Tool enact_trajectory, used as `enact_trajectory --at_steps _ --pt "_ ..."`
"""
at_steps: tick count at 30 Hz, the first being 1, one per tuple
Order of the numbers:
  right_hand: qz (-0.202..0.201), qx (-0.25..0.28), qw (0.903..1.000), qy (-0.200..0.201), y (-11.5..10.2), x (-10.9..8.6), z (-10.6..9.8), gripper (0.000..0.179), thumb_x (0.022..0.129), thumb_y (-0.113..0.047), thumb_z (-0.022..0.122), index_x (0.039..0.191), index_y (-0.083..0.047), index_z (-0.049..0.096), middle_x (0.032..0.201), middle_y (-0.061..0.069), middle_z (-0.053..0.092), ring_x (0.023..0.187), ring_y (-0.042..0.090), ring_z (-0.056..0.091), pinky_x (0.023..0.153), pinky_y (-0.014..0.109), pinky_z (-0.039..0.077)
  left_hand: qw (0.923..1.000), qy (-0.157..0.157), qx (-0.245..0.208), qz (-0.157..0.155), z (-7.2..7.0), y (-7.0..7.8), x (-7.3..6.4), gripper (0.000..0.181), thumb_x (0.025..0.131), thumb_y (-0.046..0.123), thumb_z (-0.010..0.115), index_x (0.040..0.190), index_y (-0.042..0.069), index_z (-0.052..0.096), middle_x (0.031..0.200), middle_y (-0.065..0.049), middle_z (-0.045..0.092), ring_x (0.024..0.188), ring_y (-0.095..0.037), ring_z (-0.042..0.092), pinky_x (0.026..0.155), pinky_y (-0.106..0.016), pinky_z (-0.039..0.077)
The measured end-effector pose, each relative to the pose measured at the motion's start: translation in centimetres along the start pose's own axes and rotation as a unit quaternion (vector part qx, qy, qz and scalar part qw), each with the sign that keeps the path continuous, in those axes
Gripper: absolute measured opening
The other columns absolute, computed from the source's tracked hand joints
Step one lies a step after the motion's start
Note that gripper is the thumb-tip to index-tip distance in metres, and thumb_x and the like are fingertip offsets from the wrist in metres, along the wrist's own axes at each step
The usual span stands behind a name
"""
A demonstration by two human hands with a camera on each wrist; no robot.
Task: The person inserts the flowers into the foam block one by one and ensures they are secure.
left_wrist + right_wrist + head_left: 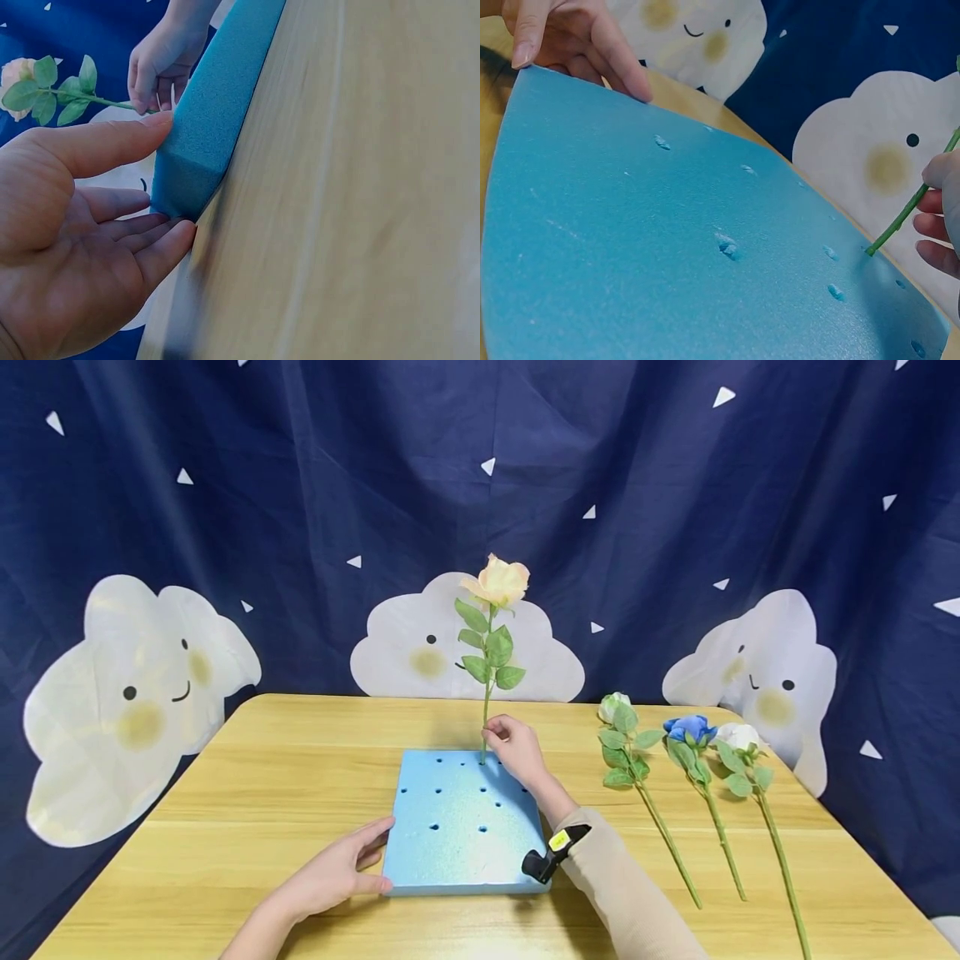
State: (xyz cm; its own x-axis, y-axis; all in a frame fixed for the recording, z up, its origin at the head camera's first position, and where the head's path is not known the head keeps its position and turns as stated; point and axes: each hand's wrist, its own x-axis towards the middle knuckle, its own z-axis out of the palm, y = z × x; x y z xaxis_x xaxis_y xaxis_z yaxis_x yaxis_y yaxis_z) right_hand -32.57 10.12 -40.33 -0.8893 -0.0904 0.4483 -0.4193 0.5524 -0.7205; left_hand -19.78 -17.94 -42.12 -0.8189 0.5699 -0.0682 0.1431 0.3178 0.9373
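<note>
My right hand pinches the green stem of a pale peach rose, which stands upright over the far edge of a light blue foam board with several holes. In the right wrist view the lower tip of the stem meets the board at a hole; how deep it goes cannot be seen. My left hand rests against the board's left side, thumb by the near corner. Its fingers look fairly straight in the left wrist view, touching the foam edge.
To the right on the wooden table lie a greenish-white rose, a blue rose and a white rose, stems toward me. A dark blue curtain with clouds hangs behind. A black wrist camera sits on my right sleeve.
</note>
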Motion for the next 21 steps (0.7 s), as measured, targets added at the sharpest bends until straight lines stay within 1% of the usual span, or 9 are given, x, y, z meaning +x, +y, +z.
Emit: enact_trajectory --at_steps 10,17,21 --pt "0.016 -0.004 0.9998 -0.015 0.11 0.22 -0.20 0.008 0.085 -0.006 0.062 0.089 0.000 0.065 0.081 0.007 0.063 0.076 0.020 0.059 0.069 0.031 0.052 1.0000 0.002 -0.006 -0.005 0.15 -0.22 0.21 0.089 0.080 0.022 0.073 0.143 -0.010 0.019 0.145 -0.034 0.018 0.131 -0.046 0.025 0.104 -0.045 0.030" --pt "-0.016 -0.020 0.9987 -0.045 0.25 0.29 -0.62 0.004 0.085 -0.004 0.061 0.083 -0.001 0.062 0.076 0.004 0.061 0.070 0.016 0.056 0.060 0.028 0.049 0.9999 0.003 -0.008 -0.007 0.06 -0.18 0.18 0.089 0.080 0.021 0.073 0.143 -0.010 0.019 0.145 -0.033 0.018 0.132 -0.045 0.024 0.105 -0.044 0.030" --pt "-0.025 -0.016 0.9981 -0.054 0.39 0.29 -0.59 0.009 0.087 -0.003 0.061 0.090 0.001 0.067 0.080 0.006 0.065 0.070 0.015 0.057 0.059 0.025 0.049 0.9999 0.001 -0.010 -0.006 0.01 -0.09 0.12 0.089 0.080 0.021 0.073 0.143 -0.010 0.018 0.145 -0.033 0.017 0.132 -0.045 0.024 0.105 -0.044 0.030"
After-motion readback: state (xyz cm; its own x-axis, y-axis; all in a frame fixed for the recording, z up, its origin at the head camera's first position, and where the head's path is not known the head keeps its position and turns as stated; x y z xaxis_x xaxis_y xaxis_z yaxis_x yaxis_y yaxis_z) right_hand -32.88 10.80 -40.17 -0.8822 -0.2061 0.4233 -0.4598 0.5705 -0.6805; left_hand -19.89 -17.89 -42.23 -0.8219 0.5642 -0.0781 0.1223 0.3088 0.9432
